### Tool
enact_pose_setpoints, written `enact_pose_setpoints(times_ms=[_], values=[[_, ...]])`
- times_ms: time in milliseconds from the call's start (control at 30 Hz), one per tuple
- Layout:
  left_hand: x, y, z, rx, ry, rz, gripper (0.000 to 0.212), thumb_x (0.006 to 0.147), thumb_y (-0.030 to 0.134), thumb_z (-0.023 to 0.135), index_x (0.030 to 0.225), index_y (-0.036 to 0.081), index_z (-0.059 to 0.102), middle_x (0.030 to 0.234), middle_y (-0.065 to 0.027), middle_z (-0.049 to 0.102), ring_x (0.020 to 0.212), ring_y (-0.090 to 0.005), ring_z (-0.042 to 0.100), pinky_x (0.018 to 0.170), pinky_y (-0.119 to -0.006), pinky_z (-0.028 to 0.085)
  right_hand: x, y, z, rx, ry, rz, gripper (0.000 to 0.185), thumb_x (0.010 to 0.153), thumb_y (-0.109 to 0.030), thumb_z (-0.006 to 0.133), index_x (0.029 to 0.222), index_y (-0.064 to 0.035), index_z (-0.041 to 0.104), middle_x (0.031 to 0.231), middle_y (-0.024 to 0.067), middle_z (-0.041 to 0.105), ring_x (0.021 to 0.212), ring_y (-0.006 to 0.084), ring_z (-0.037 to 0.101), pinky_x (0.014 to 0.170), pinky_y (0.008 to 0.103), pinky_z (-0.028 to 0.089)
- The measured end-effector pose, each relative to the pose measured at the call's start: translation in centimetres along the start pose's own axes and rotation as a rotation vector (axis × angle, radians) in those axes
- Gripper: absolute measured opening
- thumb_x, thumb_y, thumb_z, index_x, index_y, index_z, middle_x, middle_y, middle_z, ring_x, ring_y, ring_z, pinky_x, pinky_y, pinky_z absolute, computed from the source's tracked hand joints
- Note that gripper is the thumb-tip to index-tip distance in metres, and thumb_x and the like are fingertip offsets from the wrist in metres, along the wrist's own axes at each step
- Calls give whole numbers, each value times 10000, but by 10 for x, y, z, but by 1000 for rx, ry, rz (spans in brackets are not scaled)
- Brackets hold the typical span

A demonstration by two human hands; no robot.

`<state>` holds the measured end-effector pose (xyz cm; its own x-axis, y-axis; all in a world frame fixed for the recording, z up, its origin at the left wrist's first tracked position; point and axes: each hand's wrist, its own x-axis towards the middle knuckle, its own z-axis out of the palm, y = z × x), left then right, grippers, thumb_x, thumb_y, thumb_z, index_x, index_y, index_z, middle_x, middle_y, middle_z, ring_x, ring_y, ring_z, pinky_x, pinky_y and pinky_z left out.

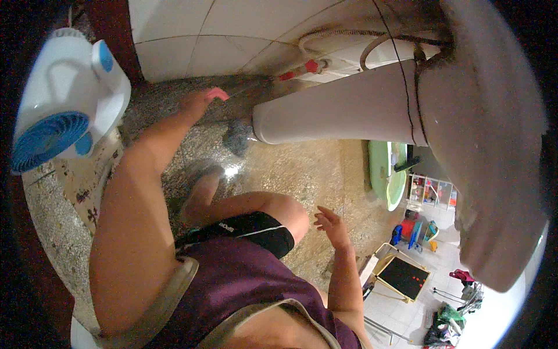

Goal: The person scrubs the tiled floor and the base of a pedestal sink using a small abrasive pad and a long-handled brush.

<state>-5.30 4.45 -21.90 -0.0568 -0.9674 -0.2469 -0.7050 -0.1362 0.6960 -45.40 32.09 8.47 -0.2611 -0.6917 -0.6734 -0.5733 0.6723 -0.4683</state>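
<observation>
My left hand reaches out to the wet, dark floor close to the tiled wall. Its fingers are closed on a pink object, whose kind I cannot tell; a thin line extends from it towards the wall corner. My right hand hangs over the speckled floor beside my bent knee, fingers apart, holding nothing. Between the pink object and the pale washbasin pedestal lies dark wet floor. A grey, blurred patch is at the pedestal's foot. A red-handled valve is on the wall behind.
At the left stands a white and blue fan-like appliance. The washbasin overhangs the right side. Beyond the pedestal are a green plastic tub and a brush. Farther right are a small black board on a frame and several bags.
</observation>
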Motion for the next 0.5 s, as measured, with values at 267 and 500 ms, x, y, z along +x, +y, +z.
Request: enact_pose_setpoints(times_ms=[267,500], values=[[22,-9,5,-11,-8,77,342,832,383,436,1074,196,590,1059,-131,587,1034,-266,523,870,-385,386,12,5,22,47,6,-17,387,861,-162,531,1211,-5,484,993,79,612,783,140,590,684,252,469],[40,20,-27,71,-51,-60,381,800,395,544,1118,186,564,1036,-130,605,973,-308,565,828,-420,420,16,10,23,30,14,4,393,855,-150,531,1210,11,478,966,83,613,773,133,582,673,255,464]])
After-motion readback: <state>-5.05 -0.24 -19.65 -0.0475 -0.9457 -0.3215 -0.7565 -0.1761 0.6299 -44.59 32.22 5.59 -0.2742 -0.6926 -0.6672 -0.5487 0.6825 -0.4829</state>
